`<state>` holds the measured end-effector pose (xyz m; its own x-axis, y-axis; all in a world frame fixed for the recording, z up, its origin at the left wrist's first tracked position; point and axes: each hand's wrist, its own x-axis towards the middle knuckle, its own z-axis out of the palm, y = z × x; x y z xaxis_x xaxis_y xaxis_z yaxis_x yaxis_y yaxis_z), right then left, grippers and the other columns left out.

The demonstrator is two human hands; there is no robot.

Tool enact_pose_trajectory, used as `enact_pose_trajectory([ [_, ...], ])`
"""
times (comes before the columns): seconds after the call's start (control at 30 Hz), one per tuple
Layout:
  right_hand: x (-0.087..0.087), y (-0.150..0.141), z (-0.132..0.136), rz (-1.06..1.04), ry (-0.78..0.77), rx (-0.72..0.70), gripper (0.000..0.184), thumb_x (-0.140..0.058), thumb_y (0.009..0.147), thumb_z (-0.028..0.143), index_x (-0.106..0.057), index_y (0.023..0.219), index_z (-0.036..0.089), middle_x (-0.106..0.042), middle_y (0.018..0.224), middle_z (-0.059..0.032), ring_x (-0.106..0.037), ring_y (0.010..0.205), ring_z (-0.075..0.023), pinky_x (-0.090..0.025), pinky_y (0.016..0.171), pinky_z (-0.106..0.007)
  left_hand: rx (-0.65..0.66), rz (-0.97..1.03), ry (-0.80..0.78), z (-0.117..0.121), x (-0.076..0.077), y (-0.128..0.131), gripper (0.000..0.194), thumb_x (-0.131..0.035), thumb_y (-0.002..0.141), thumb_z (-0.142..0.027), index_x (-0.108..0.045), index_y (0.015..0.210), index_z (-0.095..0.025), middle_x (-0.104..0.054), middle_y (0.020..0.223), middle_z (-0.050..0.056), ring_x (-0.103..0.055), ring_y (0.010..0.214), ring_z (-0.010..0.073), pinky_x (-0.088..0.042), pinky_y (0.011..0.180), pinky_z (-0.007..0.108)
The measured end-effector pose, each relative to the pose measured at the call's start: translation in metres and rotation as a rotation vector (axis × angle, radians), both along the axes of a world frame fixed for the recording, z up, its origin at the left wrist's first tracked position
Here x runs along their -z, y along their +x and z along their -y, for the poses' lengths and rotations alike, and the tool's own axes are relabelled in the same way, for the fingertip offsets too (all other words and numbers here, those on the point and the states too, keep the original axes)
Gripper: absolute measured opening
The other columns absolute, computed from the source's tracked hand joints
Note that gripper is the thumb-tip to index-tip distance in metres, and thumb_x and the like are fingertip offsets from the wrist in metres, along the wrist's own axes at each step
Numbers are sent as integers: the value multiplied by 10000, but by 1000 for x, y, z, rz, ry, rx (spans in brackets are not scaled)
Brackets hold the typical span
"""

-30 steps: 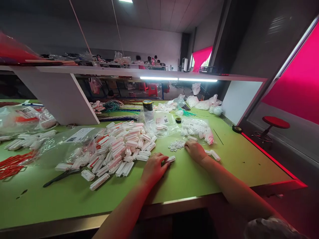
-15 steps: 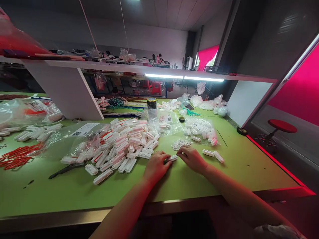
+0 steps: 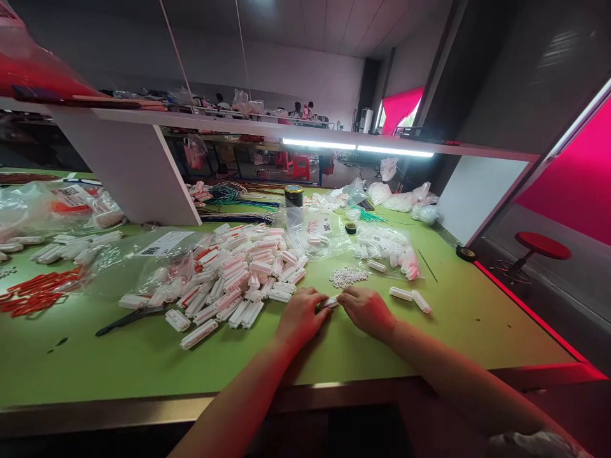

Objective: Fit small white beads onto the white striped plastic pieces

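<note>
My left hand (image 3: 300, 317) is closed around a small white plastic connector (image 3: 329, 301) held just above the green table (image 3: 119, 362). My right hand (image 3: 365, 310) meets it from the right, its fingers pinched at the connector's end; whether they also hold a tiny part I cannot make out. A little heap of small white beads (image 3: 349, 276) lies just beyond the hands. A big pile of white and red connectors (image 3: 238, 273) spreads to the left of my left hand. Two loose connectors (image 3: 410, 298) lie to the right.
Clear plastic bags with connectors (image 3: 386, 249) and labels sit behind the beads. Black tweezers (image 3: 126, 320) lie at the left, red parts (image 3: 38, 291) at the far left. A white shelf (image 3: 286, 137) spans overhead. Tape rolls (image 3: 464, 253), coloured wires (image 3: 229, 194) and a red stool (image 3: 541, 245) are beyond.
My right hand left the bead heap and came back to the connector in my left hand; both hands now meet on it. The camera shifted slightly.
</note>
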<state>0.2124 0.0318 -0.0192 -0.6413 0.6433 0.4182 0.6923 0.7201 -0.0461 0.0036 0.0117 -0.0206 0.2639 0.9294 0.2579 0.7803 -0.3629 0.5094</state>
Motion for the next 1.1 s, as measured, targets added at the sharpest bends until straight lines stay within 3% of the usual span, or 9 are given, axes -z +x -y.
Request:
enact_pose_trajectory([
  [0.1, -2, 3, 2, -20, -27, -4, 220, -531, 1016, 197, -749, 999, 217, -742, 956, -66, -667, 821, -163, -461, 745, -256, 2, -13, -8, 0, 0, -1, 210, -674, 902, -298, -770, 1068, -214, -697, 975, 66, -634, 980, 242, -479, 894, 351],
  [0.33, -6, 7, -1, -291, -232, -52, 230, -560, 999, 203, -774, 1076, 232, -778, 960, -54, -722, 860, -178, -534, 781, -272, 42, -92, 15, 2, 0, -2, 441, -574, 963, -301, -611, 1402, -275, -661, 1022, 71, -620, 1026, 244, -486, 937, 361],
  [0.7, -1, 27, -30, -547, -252, 85, 170, -623, 938, 205, -782, 997, 211, -794, 970, -70, -738, 885, -211, -572, 829, -331, 113, -341, 106, 10, -11, 1, 413, -461, 1001, -192, -665, 1332, -330, -648, 981, 78, -586, 933, 244, -470, 859, 356],
  [0.9, 0, 33, -35, -512, -283, 134, 175, -627, 933, 206, -786, 1005, 226, -797, 994, -60, -741, 912, -214, -572, 852, -336, 102, -362, 125, 13, -9, 4, 432, -451, 984, -160, -660, 1333, -305, -636, 990, 95, -575, 929, 247, -471, 856, 368],
  [1.1, 0, 50, -49, -421, -203, 323, 149, -615, 945, 188, -762, 966, 205, -777, 975, -71, -713, 918, -211, -540, 848, -317, 105, -369, 118, 12, -7, 5, 444, -436, 982, -139, -663, 1332, -290, -651, 1002, 102, -574, 958, 257, -468, 868, 374],
])
